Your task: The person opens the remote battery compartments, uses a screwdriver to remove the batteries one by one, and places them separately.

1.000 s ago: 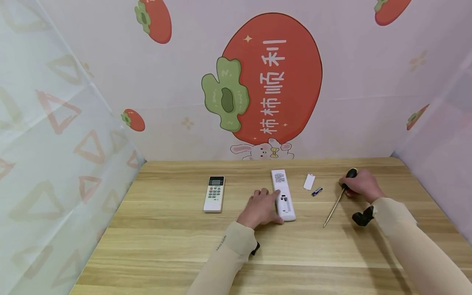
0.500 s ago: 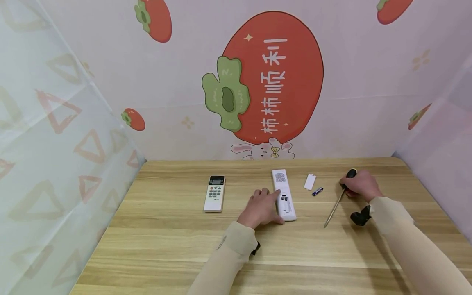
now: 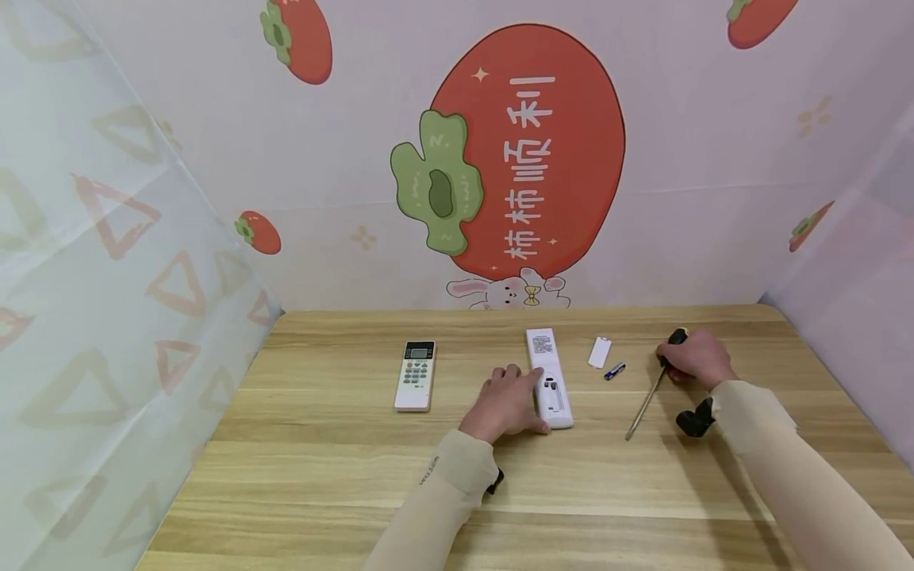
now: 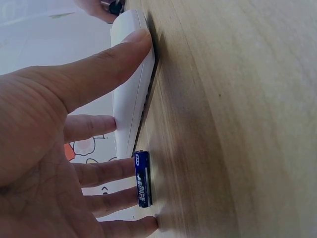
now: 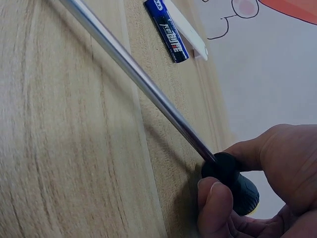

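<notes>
A white remote control (image 3: pixel 540 349) lies back up with its battery compartment uncovered. My left hand (image 3: pixel 503 403) touches it, thumb against its near end and index fingertip at its left side. The other fingers are spread beside a blue AAA battery (image 4: pixel 142 179), which the hand hides in the head view. My right hand (image 3: pixel 701 356) grips a screwdriver (image 3: pixel 647 403) by its black handle, shaft slanting down to the near left, its tip close over the table. Between the hands lie another blue AAA battery (image 5: pixel 168 34) and the white battery cover (image 3: pixel 599 352).
A second remote control (image 3: pixel 415 377), keypad up, lies to the left of my left hand. The wooden table (image 3: pixel 321 492) meets a patterned backdrop (image 3: pixel 343 262) behind, with side panels on the left and right.
My right wrist and the screwdriver's handle have edged slightly left, while the tip stays about where it was. The left hand and the things on the table have not moved.
</notes>
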A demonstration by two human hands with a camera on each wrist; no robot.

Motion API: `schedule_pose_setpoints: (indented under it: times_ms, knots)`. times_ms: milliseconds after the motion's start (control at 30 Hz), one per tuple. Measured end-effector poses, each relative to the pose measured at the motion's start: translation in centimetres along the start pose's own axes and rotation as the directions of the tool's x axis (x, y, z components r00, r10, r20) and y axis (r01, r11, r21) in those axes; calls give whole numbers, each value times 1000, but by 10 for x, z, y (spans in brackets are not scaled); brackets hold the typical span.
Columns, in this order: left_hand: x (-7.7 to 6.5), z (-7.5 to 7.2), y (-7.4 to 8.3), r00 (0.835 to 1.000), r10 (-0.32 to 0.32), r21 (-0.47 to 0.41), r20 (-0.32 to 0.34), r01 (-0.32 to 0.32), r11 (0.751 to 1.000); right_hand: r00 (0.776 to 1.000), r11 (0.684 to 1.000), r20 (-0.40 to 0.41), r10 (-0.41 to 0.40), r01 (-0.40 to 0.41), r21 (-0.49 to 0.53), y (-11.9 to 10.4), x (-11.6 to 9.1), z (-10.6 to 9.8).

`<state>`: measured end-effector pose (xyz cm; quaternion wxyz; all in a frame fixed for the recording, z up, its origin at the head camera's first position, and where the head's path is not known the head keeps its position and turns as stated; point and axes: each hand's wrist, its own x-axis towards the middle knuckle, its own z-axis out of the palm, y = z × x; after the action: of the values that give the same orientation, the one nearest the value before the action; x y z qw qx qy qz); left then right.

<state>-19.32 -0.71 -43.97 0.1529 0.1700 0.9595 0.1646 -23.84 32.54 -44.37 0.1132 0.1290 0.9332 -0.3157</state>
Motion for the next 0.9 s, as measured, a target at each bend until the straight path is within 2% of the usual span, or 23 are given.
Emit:
schedule_pose_setpoints:
  times_ms: [433,600,767,900]
  knots:
    - [-2,0,0,1000,-8,-17,6,8,1000,1000,1000,1,2,-2,-30,2,-2,0]
    - [-2,0,0,1000,-5,-12,7,5,1000,999,998,-15,-30,29,-61,-3,-9,-2]
    - [-1,1,-1,1000,-3,-8,2,3,1000,998,998,-29,-51,49,-48,-11,-18,-4]
    - [-1,1,-3,1000,-2,-20,2,2,1000,993,994,-51,-103,101,-53,-20,-27,-3]
